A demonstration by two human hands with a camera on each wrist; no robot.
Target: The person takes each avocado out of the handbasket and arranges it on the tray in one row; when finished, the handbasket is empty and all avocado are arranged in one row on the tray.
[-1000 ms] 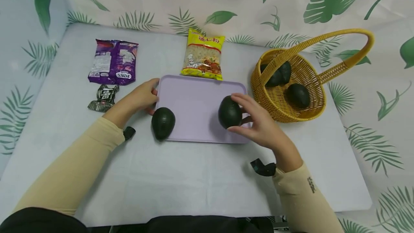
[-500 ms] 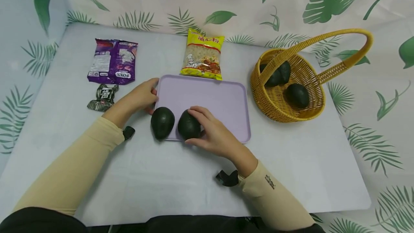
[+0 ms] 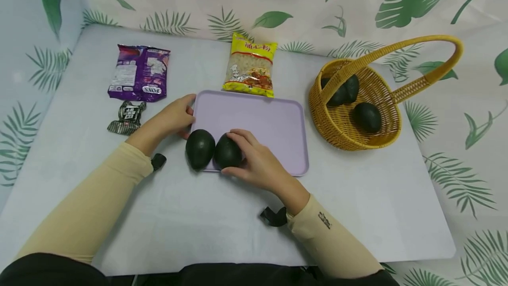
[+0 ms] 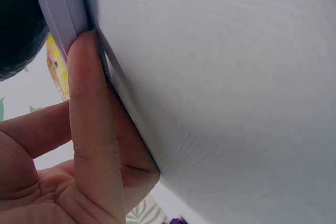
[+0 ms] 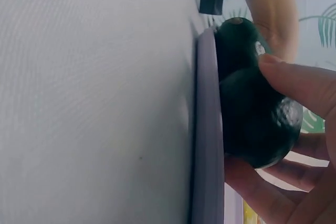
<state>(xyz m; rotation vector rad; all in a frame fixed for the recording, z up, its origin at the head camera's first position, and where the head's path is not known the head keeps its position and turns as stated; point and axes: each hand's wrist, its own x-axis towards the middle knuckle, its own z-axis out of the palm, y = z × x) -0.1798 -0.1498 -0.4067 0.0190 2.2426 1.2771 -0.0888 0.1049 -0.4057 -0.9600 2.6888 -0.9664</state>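
Observation:
My right hand (image 3: 258,162) holds a dark green avocado (image 3: 227,152) at the lower left part of the lilac tray (image 3: 274,120), fingers and thumb round its right side. A second avocado (image 3: 200,149) lies against it, at the tray's lower left corner. In the right wrist view, the held avocado (image 5: 257,124) sits low by the tray's rim (image 5: 207,129), the other one partly behind it. My left hand (image 3: 172,118) rests at the tray's left edge. A straight digit touches the rim (image 4: 65,14) in the left wrist view; nothing is gripped there.
A wicker basket (image 3: 329,129) with several avocados (image 3: 367,117) stands to the right, its tall handle arching over. Behind the tray lies a yellow pasta bag (image 3: 251,67). A purple packet (image 3: 139,74) and a small black wrapper (image 3: 128,117) lie near my left forearm.
My right hand has carried the avocado leftward across the tray and down beside the other one; over the last half second it slid slightly further left against it. My left hand has stayed put.

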